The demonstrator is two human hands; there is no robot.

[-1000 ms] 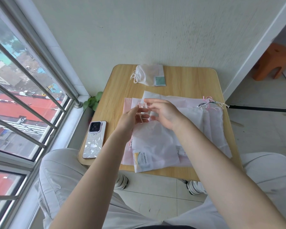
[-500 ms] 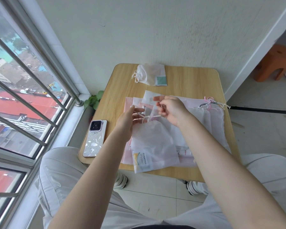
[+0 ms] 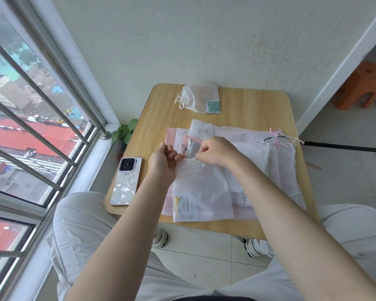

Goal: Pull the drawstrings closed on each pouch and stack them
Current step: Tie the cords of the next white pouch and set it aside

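A white mesh pouch (image 3: 201, 192) with a printed label lies on top of a pile of white and pink pouches (image 3: 258, 153) on the small wooden table (image 3: 248, 109). My left hand (image 3: 164, 157) grips the pouch's top left corner. My right hand (image 3: 215, 151) pinches its top edge, fingers curled; the drawstring itself is hidden between my fingers. A closed white pouch (image 3: 199, 98) with gathered strings lies at the table's far edge. Loose pink, black and white drawstrings (image 3: 278, 139) stick out at the pile's right.
A phone (image 3: 126, 181) in a patterned case lies at the table's front left corner. A window with metal bars (image 3: 30, 118) fills the left. A small plant (image 3: 125, 131) sits beside the table. An orange stool (image 3: 363, 85) stands far right. My knees are under the table.
My right hand, which had pulled out to the right, has come back down onto the pouch's top edge. Both hands now sit close together at the pouch's mouth.
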